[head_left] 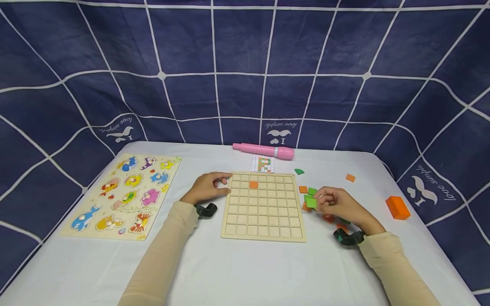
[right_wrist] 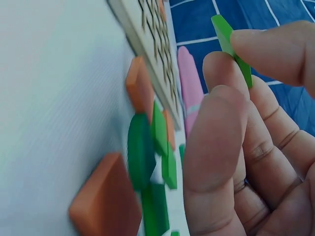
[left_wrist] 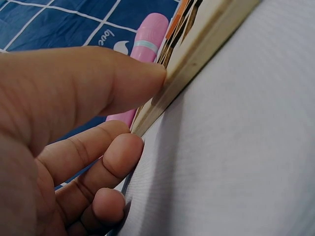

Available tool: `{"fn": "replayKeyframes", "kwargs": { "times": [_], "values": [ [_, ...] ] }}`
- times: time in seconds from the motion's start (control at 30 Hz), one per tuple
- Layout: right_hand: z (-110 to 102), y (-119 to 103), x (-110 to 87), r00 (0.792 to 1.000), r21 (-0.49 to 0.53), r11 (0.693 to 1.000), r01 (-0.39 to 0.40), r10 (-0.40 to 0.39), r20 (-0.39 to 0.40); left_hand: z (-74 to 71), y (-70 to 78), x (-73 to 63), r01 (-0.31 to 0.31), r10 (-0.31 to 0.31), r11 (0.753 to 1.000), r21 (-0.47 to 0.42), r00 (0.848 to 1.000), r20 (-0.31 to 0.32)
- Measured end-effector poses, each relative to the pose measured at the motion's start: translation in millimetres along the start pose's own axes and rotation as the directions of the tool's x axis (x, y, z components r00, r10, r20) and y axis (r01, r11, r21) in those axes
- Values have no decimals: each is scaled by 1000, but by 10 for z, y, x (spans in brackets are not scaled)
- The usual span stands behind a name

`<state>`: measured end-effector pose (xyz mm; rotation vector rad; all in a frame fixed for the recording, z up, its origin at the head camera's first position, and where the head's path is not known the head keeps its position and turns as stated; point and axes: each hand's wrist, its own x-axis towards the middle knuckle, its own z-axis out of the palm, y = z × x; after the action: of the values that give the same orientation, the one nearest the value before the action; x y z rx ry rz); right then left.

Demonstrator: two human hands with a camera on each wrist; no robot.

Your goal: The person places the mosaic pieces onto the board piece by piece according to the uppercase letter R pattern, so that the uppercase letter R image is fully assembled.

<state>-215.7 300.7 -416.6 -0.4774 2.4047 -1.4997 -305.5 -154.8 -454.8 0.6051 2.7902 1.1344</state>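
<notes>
A wooden grid board [head_left: 263, 231] lies flat with one orange square tile [head_left: 253, 184] in an upper-left cell. My left hand [head_left: 204, 187] rests against the board's left edge, thumb tip and index fingertip touching its side near the far corner. In the left wrist view the thumb [left_wrist: 133, 81] lies along the wooden edge [left_wrist: 197, 64]. Just right of the board, my right hand [head_left: 340, 204] pinches a green square tile [head_left: 311, 203] between thumb and fingers. The right wrist view has this green tile [right_wrist: 224, 34] raised above the loose orange and green pieces [right_wrist: 140, 86].
A pattern card [head_left: 263, 163] and a pink pen-shaped object [head_left: 264, 150] lie beyond the board. To the left is an animal peg puzzle [head_left: 122, 197]. An orange block [head_left: 398, 207], a stray orange tile [head_left: 350, 177] and a green quarter-round piece [head_left: 299, 171] lie on the right.
</notes>
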Motion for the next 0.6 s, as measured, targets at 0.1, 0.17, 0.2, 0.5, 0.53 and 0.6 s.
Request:
{"fn": "replayKeyframes", "kwargs": {
  "times": [0.1,0.17,0.2,0.5,0.53,0.6],
  "values": [
    [41,-51,65,1000,-1,1000,-20,20,-12,-4,9,-6,3,-3,1000,0,1000,-3],
    [73,-79,119,999,8,1000,-25,25,-22,-6,19,-12,8,-8,1000,-3,1000,-2],
    [91,-95,148,999,15,1000,-21,22,-24,-7,24,-15,9,-9,1000,-4,1000,-2],
    [291,-204,495,999,78,997,-24,28,-44,-6,39,-28,19,-19,1000,-4,1000,4],
    [312,-213,535,998,76,997,-30,33,-45,-3,31,-20,19,-19,1000,-1,1000,5],
    [356,-232,614,998,71,997,-35,39,-52,2,22,-11,13,-13,1000,5,1000,5]
  ]
}}
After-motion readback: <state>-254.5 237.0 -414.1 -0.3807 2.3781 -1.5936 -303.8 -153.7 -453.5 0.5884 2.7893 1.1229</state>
